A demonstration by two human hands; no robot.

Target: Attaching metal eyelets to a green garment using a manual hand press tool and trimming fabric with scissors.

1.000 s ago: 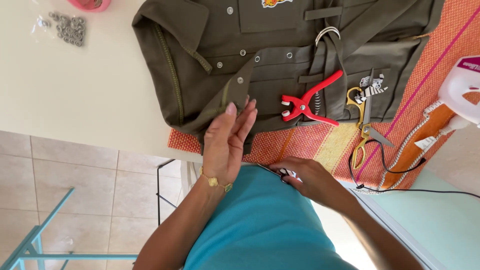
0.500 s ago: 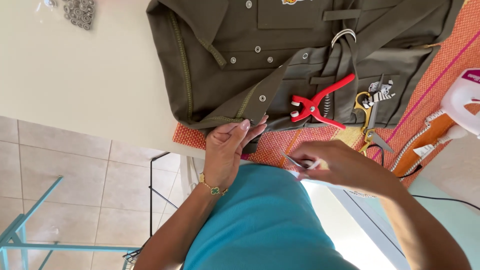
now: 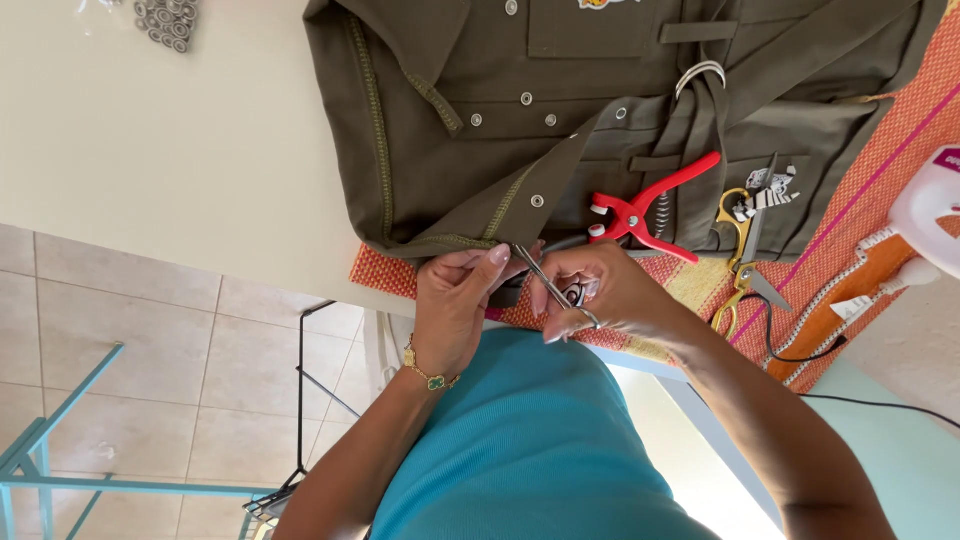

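Olive-green snap-button fabric garment lies spread flat across the cream tabletop, its lower part over an orange woven mat with a pink stripe, its near hem at the table edge right in front of the person. Left hand is curled shut, thumb and fingertips pinching the garment's folded hem corner; a gold bracelet with green stone sits on that wrist. Right hand is closed around a thin silver metal tool, tweezers or small snips, cannot tell which; its tip points up-left to the hem, just beside the left fingertips. The two hands are almost touching, both at the hem. Red-handled spring snap pliers rest on the garment just above the right hand, not held. Gold-handled scissors with a black-and-white striped tag lie to the right of the pliers, partly on the garment, partly on the mat. Silver metal D-ring sits on a garment strap higher up. Small clear bag of silver metal snaps is at the far left top of the table, well apart from the hands. White and purple appliance with a cord is at the right edge, partly cut off. Beige tiled floor shows below the table; person wears a teal top.
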